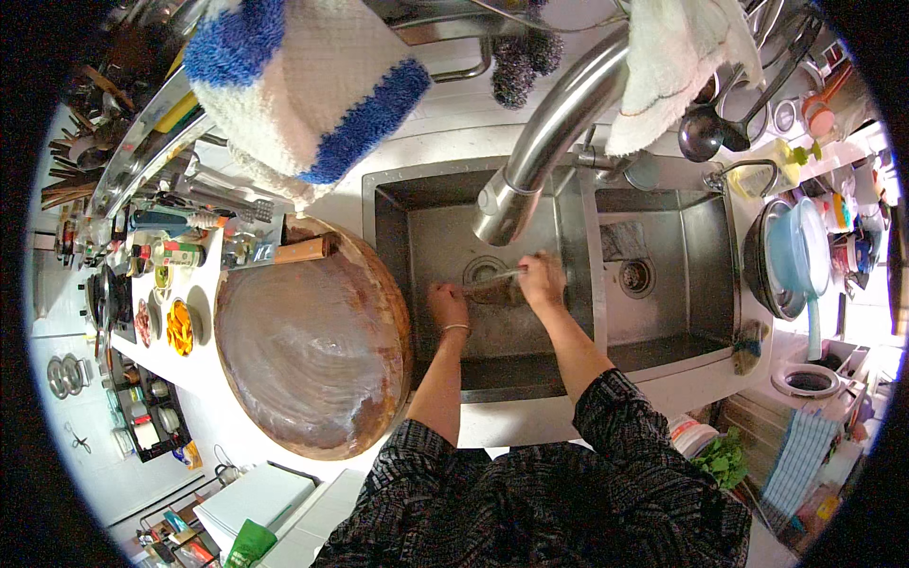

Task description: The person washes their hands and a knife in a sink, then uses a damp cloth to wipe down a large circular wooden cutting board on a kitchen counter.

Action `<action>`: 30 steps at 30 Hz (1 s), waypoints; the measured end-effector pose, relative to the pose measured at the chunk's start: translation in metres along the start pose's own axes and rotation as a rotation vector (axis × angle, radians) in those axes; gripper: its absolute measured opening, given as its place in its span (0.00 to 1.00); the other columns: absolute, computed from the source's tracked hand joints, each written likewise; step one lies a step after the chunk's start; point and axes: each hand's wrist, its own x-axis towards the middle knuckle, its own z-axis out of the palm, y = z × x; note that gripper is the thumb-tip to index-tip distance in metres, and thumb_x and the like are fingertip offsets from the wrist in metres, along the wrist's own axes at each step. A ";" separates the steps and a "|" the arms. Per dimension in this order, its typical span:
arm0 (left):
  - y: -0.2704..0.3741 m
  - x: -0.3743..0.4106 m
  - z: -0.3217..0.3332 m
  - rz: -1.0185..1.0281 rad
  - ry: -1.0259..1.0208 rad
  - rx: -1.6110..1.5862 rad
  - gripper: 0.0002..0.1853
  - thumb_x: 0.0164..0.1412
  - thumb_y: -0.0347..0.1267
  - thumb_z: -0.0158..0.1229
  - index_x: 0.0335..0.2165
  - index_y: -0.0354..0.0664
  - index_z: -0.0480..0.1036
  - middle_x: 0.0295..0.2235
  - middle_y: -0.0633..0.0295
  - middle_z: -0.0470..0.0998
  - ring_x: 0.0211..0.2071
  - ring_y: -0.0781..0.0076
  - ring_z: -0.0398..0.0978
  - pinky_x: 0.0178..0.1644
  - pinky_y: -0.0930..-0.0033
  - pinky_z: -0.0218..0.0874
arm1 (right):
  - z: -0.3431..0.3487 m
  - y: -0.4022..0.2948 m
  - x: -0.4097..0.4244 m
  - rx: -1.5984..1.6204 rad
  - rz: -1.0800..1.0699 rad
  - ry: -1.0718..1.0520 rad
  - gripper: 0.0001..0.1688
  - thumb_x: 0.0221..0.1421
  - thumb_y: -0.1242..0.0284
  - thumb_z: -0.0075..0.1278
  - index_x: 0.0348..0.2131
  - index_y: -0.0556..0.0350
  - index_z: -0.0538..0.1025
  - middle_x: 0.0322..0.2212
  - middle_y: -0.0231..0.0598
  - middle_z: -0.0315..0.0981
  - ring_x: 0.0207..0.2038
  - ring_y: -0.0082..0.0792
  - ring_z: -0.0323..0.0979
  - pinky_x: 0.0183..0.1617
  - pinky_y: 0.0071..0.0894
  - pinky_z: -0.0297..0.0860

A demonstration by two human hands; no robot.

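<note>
Both my hands are over the left basin of a stainless steel double sink (497, 341). A thin, blurred, brownish cloth or mesh-like item (495, 290) stretches between them above the drain. My left hand (449, 305) is closed on its left end, and a thin band circles that wrist. My right hand (543, 280), raised a little higher in the picture, grips its right end. The blur hides what exactly the item is. Just above my right hand hangs the head of the curved steel faucet (504, 209); whether water runs cannot be told.
Left of the sink lies a large round wooden chopping board (305, 355) with a cleaver (302, 250) at its back edge. Small bowls of orange pieces (180, 326) and pinkish food (143, 323) stand beyond. A blue-and-white towel (305, 92) hangs above. Stacked basins (792, 248) stand right.
</note>
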 end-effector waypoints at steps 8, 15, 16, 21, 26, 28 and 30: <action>-0.019 -0.011 0.050 -0.711 -0.510 -1.109 0.22 0.65 0.44 0.44 0.45 0.38 0.72 0.48 0.46 0.73 0.48 0.46 0.70 0.52 0.51 0.63 | 0.159 0.017 -0.026 0.565 0.124 -0.016 0.14 0.57 0.68 0.52 0.39 0.59 0.76 0.34 0.53 0.77 0.38 0.50 0.75 0.41 0.48 0.68; 0.004 -0.006 0.015 -0.738 -0.687 -1.461 0.23 0.66 0.46 0.45 0.50 0.44 0.70 0.48 0.54 0.73 0.47 0.56 0.70 0.50 0.54 0.62 | 0.015 -0.096 -0.072 0.415 -0.158 -0.135 0.18 0.60 0.62 0.47 0.28 0.59 0.75 0.22 0.58 0.73 0.27 0.62 0.72 0.29 0.54 0.67; 0.012 -0.008 0.016 -0.623 -0.692 -1.331 0.21 0.65 0.45 0.46 0.48 0.44 0.71 0.46 0.56 0.74 0.44 0.59 0.70 0.48 0.55 0.63 | 0.037 -0.079 -0.060 0.391 -0.073 -0.074 0.18 0.60 0.62 0.46 0.28 0.59 0.75 0.22 0.58 0.73 0.27 0.62 0.72 0.29 0.56 0.67; 0.044 -0.020 0.008 -0.685 -0.721 -1.077 0.16 0.67 0.42 0.45 0.45 0.44 0.71 0.42 0.61 0.73 0.34 0.69 0.70 0.36 0.57 0.66 | 0.078 0.022 0.004 0.136 0.082 -0.004 0.11 0.56 0.68 0.47 0.27 0.54 0.77 0.26 0.52 0.75 0.30 0.54 0.74 0.34 0.50 0.68; 0.018 -0.032 0.016 -0.795 -0.519 -0.933 0.26 0.70 0.48 0.39 0.54 0.41 0.66 0.51 0.57 0.70 0.43 0.61 0.70 0.48 0.52 0.62 | 0.063 0.023 0.013 0.032 0.014 0.436 0.15 0.54 0.73 0.56 0.42 0.58 0.73 0.30 0.51 0.71 0.37 0.52 0.70 0.43 0.50 0.66; 0.046 -0.031 0.002 -0.989 -0.650 -1.050 0.27 0.70 0.48 0.39 0.55 0.41 0.66 0.52 0.56 0.70 0.46 0.59 0.69 0.52 0.52 0.59 | 0.095 0.030 -0.017 0.078 0.102 0.148 0.17 0.58 0.71 0.51 0.45 0.60 0.72 0.33 0.52 0.73 0.39 0.52 0.70 0.45 0.50 0.66; 0.079 -0.017 -0.006 -1.032 -0.785 -1.150 0.27 0.69 0.48 0.40 0.55 0.41 0.66 0.52 0.55 0.71 0.48 0.59 0.69 0.54 0.53 0.58 | 0.158 0.065 -0.013 0.441 0.102 -0.223 0.19 0.60 0.68 0.47 0.48 0.61 0.72 0.37 0.54 0.74 0.42 0.52 0.71 0.47 0.48 0.66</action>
